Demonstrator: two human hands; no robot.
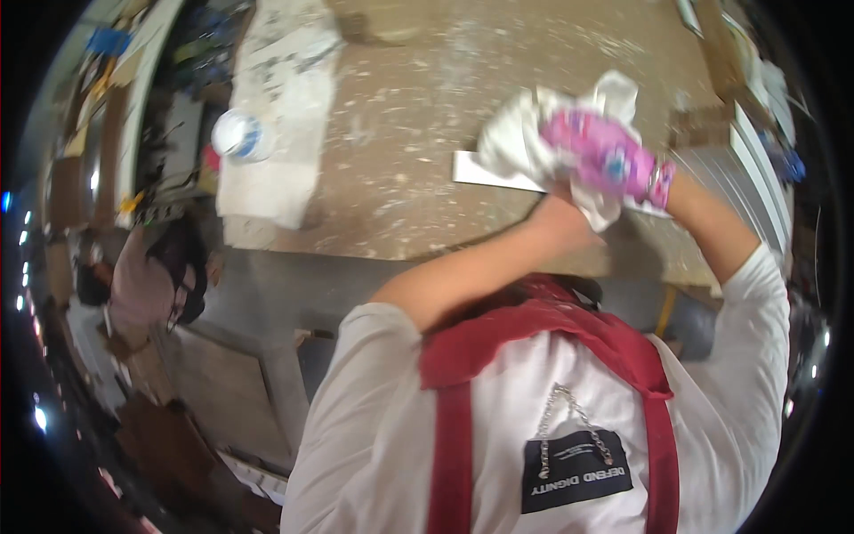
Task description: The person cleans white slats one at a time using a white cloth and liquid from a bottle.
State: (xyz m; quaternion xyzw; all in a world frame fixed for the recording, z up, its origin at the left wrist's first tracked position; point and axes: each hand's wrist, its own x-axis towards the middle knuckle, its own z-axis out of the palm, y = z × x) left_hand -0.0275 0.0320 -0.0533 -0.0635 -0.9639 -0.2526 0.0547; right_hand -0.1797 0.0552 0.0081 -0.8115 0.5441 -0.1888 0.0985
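Note:
My right hand (596,147), in a pink patterned glove, is closed on a bunched white cloth (516,138). Part of the cloth hangs below the glove. My bare left hand (569,218) reaches in beneath the glove and cloth; its fingers are hidden and smeared by motion. Under the cloth lies a narrow white strip (494,172) on the brown worktable (400,178). The strip's left end sticks out, and a short piece shows again right of my hands. Whether my left hand touches the strip cannot be made out.
A white tub with a blue label (238,135) stands on a stained paper sheet (276,107) at the table's left. Grey-white boards (738,182) are stacked at the right edge. Another person (156,276) is at the lower left, beyond the table.

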